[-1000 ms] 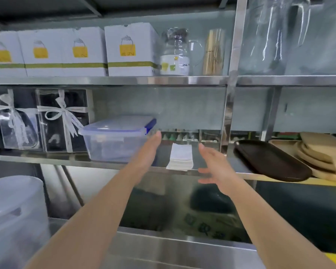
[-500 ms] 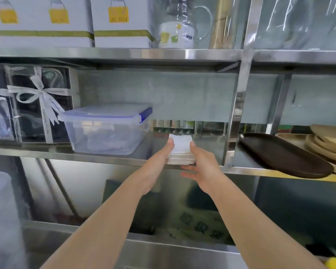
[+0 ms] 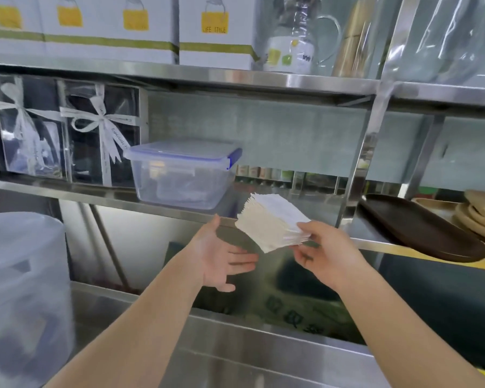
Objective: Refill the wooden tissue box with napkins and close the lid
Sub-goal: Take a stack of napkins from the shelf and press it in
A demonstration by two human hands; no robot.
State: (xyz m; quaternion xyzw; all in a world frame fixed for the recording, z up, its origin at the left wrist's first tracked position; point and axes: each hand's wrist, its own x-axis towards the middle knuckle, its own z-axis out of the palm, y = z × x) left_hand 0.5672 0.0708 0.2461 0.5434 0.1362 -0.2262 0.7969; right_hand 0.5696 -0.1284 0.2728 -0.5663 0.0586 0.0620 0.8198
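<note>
A thick stack of white napkins (image 3: 272,222) hangs in the air just in front of the middle steel shelf (image 3: 101,195), tilted down to the left. My right hand (image 3: 328,253) grips the stack's right end, thumb on top and fingers under it. My left hand (image 3: 221,259) is open, palm up, just below and left of the stack and apart from it. No wooden tissue box shows in this view.
A clear plastic tub with a blue-clipped lid (image 3: 182,172) stands on the shelf left of the napkins. Ribboned clear gift boxes (image 3: 101,133) sit further left. A dark oval tray (image 3: 420,228) and wooden plates (image 3: 479,211) lie at right. A large translucent bin (image 3: 23,289) fills the lower left.
Both hands closed on the napkin stack on the shelf. The right hand has since lifted it off and toward me, and the left hand has let go and opened below it.
</note>
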